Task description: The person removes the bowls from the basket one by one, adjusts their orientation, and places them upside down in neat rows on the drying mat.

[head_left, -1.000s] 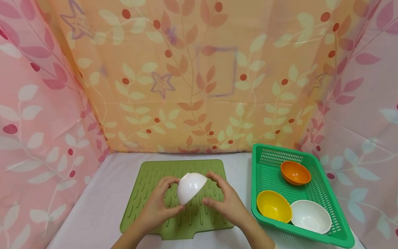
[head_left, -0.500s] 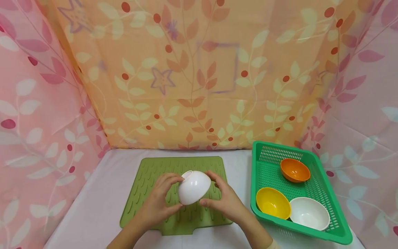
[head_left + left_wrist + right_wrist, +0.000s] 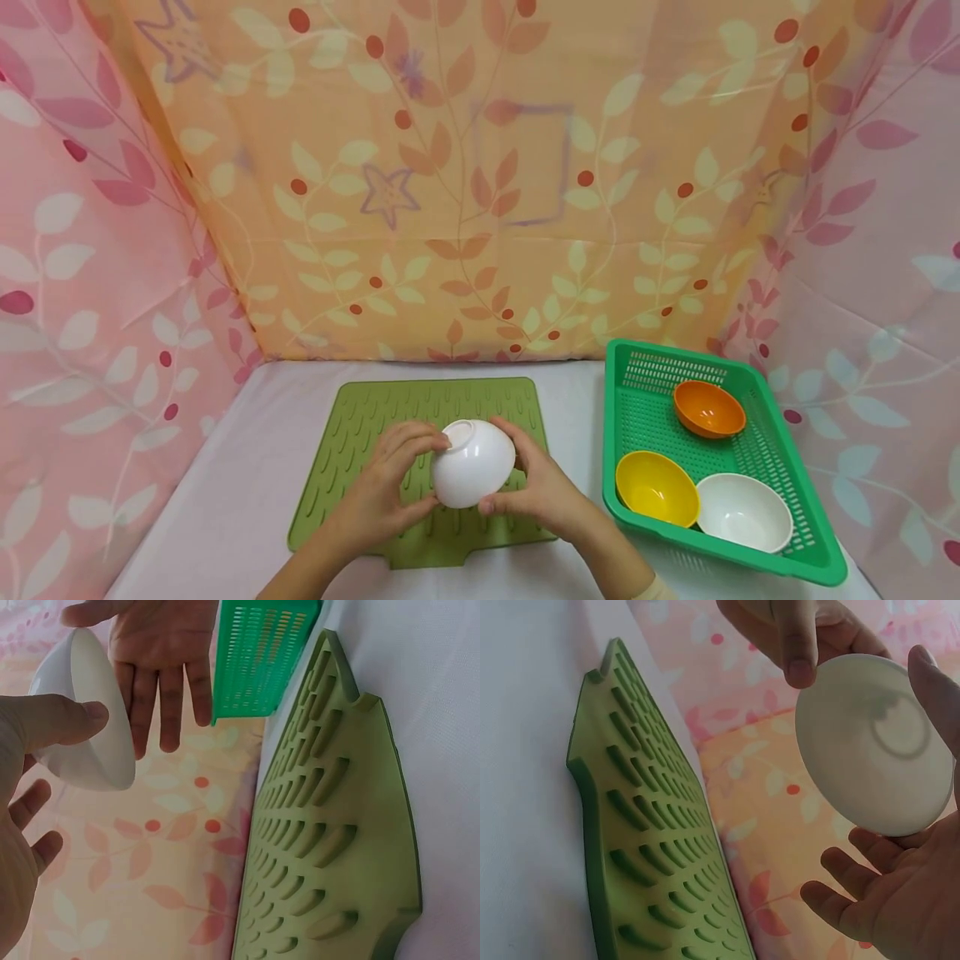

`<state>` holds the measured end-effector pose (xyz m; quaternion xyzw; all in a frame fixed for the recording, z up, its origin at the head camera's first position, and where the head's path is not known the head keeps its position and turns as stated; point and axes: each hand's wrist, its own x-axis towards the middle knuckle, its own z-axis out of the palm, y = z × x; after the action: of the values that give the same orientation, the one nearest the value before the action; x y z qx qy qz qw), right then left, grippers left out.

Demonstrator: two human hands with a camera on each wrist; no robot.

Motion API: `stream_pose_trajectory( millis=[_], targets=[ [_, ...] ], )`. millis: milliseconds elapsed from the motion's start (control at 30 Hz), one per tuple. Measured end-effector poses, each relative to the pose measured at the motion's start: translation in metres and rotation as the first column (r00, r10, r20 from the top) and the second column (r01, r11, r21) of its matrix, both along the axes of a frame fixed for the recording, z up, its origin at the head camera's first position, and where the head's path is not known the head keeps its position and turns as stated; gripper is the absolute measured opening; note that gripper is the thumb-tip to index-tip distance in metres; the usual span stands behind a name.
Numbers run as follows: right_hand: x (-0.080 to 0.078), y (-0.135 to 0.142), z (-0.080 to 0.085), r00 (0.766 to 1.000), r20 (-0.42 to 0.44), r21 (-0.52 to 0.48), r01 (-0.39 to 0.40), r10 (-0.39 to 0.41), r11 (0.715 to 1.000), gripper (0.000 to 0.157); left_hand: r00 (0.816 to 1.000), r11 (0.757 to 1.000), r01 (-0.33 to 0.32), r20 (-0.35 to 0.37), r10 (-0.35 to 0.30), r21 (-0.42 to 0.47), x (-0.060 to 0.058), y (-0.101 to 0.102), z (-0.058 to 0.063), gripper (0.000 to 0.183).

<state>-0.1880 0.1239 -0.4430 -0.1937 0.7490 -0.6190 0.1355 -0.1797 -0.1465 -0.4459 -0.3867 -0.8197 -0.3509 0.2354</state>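
Nearest to my head camera, just short of the mat's near edge and to its right, I catch the end of a pale sleeve [image 3: 656, 590] on the right forearm. Beyond it the left hand [image 3: 378, 492] and the right hand [image 3: 547, 492] stand over the mat [image 3: 480, 398], apart from each other, with a white bowl [image 3: 476, 473] between them. On my feed the left hand is clamped on that bowl, its thumb at the rim and a fingertip beside the foot. I read the right hand as pinching the other side between thumb and forefinger; my left wrist view shows its remaining fingers reaching out straight. The bowl is held above the mat, well clear of its ridges, tilted, foot toward my head camera and mouth turned away.

The mat is olive green and lies flat on a white tablecloth [image 3: 217, 517]. Right of the mat, apart from it, I have a green basket [image 3: 611, 417]. In it a yellow bowl [image 3: 657, 492] sits closest to the mat, a second white bowl [image 3: 745, 515] just beside that, and an orange bowl [image 3: 708, 410] level with the mat's far half. Behind the mat hangs an orange leaf-patterned curtain [image 3: 450, 167].
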Motion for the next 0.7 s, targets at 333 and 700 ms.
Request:
stream_pose_trajectory(
  millis=[333, 700],
  targets=[
    [0.0000, -0.0023, -0.0013, 1.000, 0.001, -0.043, 0.026, -0.026, 0.999, 0.099, 1.000, 1.000, 0.023, -0.011, -0.023, 0.017, -0.0001, 0.0003, 0.0000, 0.083],
    [0.0030, -0.0054, -0.0009, 0.998, -0.062, -0.187, 0.004, -0.016, 0.982, 0.094, 0.900, 0.985, 0.064, 0.417, -0.126, 0.160, 0.0055, -0.0015, 0.0044, 0.119]
  ],
)
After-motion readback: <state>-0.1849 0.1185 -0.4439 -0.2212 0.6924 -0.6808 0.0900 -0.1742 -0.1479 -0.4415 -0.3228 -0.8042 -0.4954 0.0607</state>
